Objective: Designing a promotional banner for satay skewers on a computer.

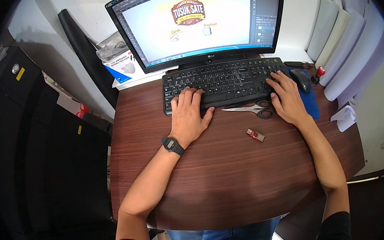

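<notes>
A black keyboard (225, 79) lies across the far part of the brown wooden desk (224, 176). My left hand (188, 115) rests on its left end, fingers stretched over the lower keys and the thumb out to the side. A black digital watch (173, 145) is on that wrist. Over the keyboard's right end is my right hand (288, 98), fingers spread on the keys and holding nothing. Scissors (250, 109) with black handles lie between the hands, just in front of the keyboard. Nearer to me is a red and silver USB stick (255, 135).
Behind the keyboard stands a monitor (197, 23) showing a design program. A black mouse (301, 80) sits on a blue pad (310, 105), beside a red-topped stamp (319, 73). Paper rolls (355, 51) lean at right. A large black machine (52, 146) flanks the desk at left.
</notes>
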Tool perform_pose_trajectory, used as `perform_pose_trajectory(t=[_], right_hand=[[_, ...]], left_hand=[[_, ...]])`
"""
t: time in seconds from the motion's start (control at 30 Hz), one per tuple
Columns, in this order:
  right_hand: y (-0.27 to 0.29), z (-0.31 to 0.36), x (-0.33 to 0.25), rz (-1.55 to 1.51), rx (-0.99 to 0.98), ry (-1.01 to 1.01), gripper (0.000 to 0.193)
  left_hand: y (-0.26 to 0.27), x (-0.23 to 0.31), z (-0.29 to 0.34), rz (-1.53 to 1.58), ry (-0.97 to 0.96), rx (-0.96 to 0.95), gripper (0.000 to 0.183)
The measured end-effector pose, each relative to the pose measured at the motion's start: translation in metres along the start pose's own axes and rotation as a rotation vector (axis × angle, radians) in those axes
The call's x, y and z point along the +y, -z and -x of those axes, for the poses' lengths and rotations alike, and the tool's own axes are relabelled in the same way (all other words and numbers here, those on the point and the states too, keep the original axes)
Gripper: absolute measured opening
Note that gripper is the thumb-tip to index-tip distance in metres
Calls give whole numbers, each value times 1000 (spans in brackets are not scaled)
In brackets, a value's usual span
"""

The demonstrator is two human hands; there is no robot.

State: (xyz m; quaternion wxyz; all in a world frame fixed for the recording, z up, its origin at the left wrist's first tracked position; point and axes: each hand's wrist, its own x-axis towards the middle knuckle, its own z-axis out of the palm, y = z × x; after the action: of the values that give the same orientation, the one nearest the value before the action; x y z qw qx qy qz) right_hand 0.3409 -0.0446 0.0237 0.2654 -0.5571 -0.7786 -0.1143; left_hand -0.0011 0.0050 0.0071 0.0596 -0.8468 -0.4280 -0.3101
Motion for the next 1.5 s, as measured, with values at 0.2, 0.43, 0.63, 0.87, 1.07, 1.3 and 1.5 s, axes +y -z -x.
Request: perform_pose_trajectory(t=[0.2, 0.43, 0.63, 0.87, 1.07, 1.3, 1.5], right_hand=[[6, 3, 17, 53, 128, 31, 39], [9, 1, 49, -96, 319, -144, 43], [8, 3, 44, -139, 265, -127, 47], [8, 7, 79, 178, 364, -199, 41], [0, 15, 102, 55, 269, -330, 34], [-3, 17, 106, 14, 224, -360, 31], [-4, 15, 101, 36, 235, -350, 30]], left_hand=[[-2, 6, -6, 13, -15, 2, 59], [0, 2, -2, 10, -20, 13, 58], [0, 5, -3, 19, -12, 7, 58], [1, 3, -2, 6, 2, -5, 58], [-1, 0, -1, 27, -5, 8, 58], [-2, 0, 0, 14, -3, -2, 57], [-3, -1, 0, 29, -8, -8, 54]])
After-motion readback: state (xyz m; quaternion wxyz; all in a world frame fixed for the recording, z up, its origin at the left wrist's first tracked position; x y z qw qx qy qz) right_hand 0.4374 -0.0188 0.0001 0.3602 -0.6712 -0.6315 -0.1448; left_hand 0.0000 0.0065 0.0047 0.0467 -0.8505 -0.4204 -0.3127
